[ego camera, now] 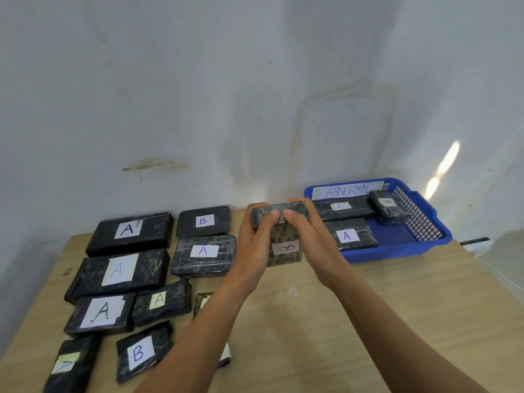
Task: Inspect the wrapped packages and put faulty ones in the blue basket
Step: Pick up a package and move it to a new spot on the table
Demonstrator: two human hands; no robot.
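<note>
The left hand (256, 242) and right hand (309, 236) both grip the upper end of the black film-wrapped B-labelled package (285, 236) above the tabletop (312, 321); I judge it stiff, light, slick, best held across its edges.

1. A white paper strip (348, 190) on the far wall of the blue plastic mesh basket (425, 222) reads "ABNORMAL".
2. Inside the basket, two black wrapped packages (346, 236) (340, 207) show "A".
3. Left of the basket, more such packages show "A" or "B".
</note>
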